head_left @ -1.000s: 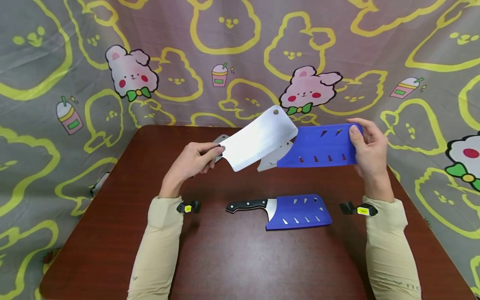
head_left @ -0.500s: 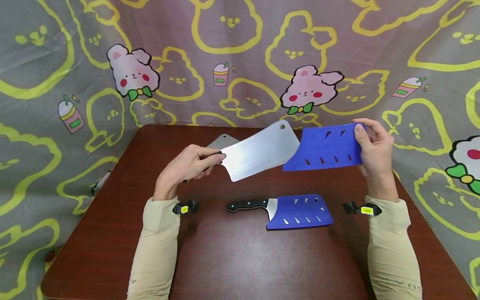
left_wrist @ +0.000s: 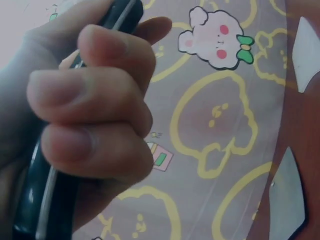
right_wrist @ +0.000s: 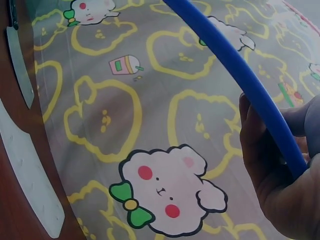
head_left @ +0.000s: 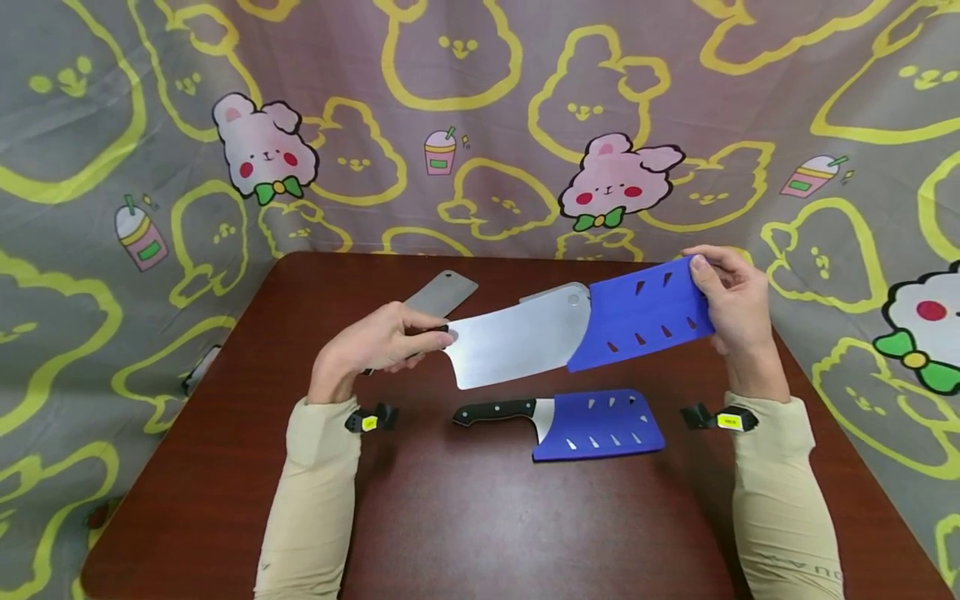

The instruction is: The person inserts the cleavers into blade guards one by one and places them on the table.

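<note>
My left hand (head_left: pixel 382 337) grips the black handle (left_wrist: pixel 50 185) of a cleaver (head_left: pixel 517 337), fingers curled round it in the left wrist view. The broad bare blade points right, above the table. My right hand (head_left: pixel 738 300) pinches the far end of a blue slotted blade sheath (head_left: pixel 645 312), thumb on its near face. In the head view the blade's front end meets the sheath's open left end, with the hole in its corner still showing. Below them lies another cleaver, its black handle (head_left: pixel 495 412) pointing left and its blade inside a second blue sheath (head_left: pixel 603 425).
A bare cleaver (head_left: pixel 446 292) lies at the back of the brown table (head_left: pixel 225 467), partly behind my left hand. A white slotted sheath (right_wrist: pixel 30 175) lies near it, mostly hidden behind the held blade in the head view. A patterned curtain (head_left: pixel 480 83) surrounds the table.
The held cleaver's blade has come down and levelled out, its front end staying near the sheath's opening. The blue sheath has tilted, its open end lower. The sheathed cleaver on the table has not moved.
</note>
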Motion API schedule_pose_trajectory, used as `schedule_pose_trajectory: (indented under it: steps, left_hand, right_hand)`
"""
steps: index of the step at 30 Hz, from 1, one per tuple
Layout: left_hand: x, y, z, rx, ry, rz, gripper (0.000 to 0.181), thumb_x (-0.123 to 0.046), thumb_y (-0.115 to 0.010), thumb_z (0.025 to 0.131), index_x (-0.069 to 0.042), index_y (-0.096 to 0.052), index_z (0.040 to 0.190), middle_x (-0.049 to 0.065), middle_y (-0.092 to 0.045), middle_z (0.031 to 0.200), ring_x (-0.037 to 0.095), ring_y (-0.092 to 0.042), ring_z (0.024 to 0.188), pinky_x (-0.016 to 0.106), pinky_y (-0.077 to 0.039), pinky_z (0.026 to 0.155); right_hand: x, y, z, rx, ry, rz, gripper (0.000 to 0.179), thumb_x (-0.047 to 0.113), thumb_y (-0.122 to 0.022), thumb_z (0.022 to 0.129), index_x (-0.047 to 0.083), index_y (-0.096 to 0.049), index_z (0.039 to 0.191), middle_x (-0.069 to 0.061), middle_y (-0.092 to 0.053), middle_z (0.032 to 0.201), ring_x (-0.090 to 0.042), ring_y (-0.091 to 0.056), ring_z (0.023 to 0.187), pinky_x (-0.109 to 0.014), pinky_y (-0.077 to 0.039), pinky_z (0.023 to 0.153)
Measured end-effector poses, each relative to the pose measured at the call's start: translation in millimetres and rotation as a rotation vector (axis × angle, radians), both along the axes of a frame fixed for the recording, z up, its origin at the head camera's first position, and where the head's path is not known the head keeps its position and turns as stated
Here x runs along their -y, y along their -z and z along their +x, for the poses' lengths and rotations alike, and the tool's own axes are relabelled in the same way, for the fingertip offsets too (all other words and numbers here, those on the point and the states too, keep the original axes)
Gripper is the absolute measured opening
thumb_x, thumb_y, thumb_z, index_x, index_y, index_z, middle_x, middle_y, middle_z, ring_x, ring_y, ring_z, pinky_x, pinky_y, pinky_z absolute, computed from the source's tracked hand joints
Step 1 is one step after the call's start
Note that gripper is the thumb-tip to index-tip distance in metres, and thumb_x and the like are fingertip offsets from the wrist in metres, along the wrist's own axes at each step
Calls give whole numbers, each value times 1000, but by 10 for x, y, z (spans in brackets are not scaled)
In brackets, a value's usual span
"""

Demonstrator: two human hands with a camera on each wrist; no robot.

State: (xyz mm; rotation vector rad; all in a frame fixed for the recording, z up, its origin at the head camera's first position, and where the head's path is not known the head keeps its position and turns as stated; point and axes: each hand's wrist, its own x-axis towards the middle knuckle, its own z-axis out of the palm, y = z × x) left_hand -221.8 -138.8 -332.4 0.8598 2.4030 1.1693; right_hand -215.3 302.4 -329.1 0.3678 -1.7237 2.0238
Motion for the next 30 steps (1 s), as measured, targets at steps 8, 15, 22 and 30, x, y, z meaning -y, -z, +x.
schedule_pose_trajectory:
  steps: [8, 15, 22, 30]
  left_hand:
    - [-147, 46, -50, -185, 53, -58, 25, -41, -60, 97, -24, -71, 112, -4, -44, 55, 12, -43, 49, 28, -38, 54]
    - [-153, 35, -51, -242, 2, -35, 18, -38, -57, 99, -26, -70, 103, -5, -46, 57, 11, -43, 50, 28, -37, 56]
    - [-266, 66, -58, -269, 48, -47, 21, -38, -53, 101, -22, -68, 101, -6, -44, 57, 10, -43, 52, 29, -40, 62]
    - [-353, 64, -32, -276, 34, -60, 22, -34, -52, 102, -19, -68, 97, -5, -45, 57, 11, -43, 51, 29, -40, 63]
  right_hand:
    - [30, 8, -21, 33, -10, 71, 23, 11, -64, 94, -5, -68, 110, -1, -71, 75, -9, -67, 55, -21, -53, 48]
    - [81, 18, -42, 26, -10, 24, 25, 14, -63, 95, -5, -66, 111, -2, -69, 74, -10, -66, 54, -21, -52, 47]
    - [237, 122, -86, 48, -60, 80, 23, 14, -60, 97, -2, -65, 111, -1, -68, 74, -9, -65, 54, -20, -52, 48]
    - [330, 106, -47, 85, -20, 76, 22, 16, -62, 96, 0, -66, 110, 1, -67, 74, -8, -63, 54, -20, -50, 47]
